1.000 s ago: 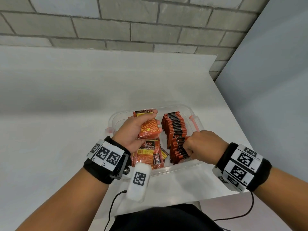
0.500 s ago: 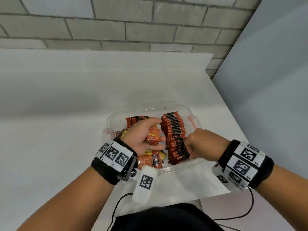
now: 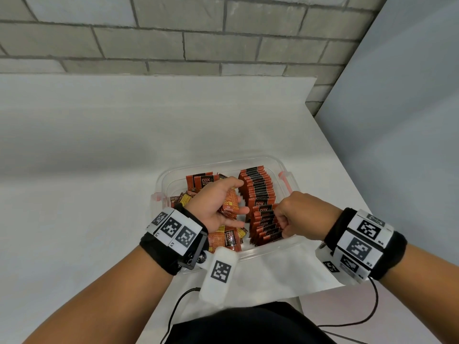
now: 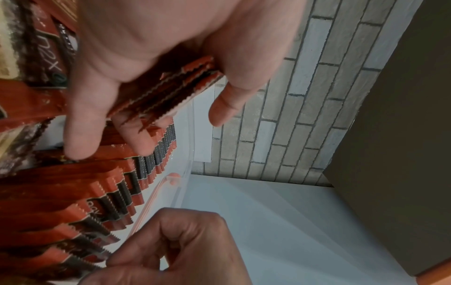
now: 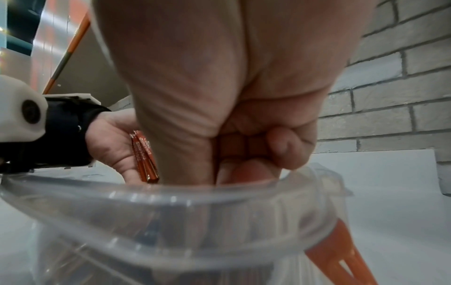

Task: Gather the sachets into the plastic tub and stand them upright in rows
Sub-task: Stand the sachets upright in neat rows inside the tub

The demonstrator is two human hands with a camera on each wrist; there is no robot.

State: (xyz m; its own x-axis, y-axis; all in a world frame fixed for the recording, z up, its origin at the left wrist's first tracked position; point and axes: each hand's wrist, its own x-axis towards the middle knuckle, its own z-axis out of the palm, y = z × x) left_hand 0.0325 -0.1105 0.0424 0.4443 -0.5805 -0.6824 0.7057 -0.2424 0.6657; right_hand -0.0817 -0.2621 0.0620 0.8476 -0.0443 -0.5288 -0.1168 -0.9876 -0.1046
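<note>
Behind right hand, near sachet row end hidden.

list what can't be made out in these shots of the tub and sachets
- Count of sachets in the left hand: wrist view shows only overlapping edges.
- What the right hand pinches in the standing row: its fingers hide it.
- Loose sachets: the left wrist covers them.
- Tub contents, right wrist view: blurred.
</note>
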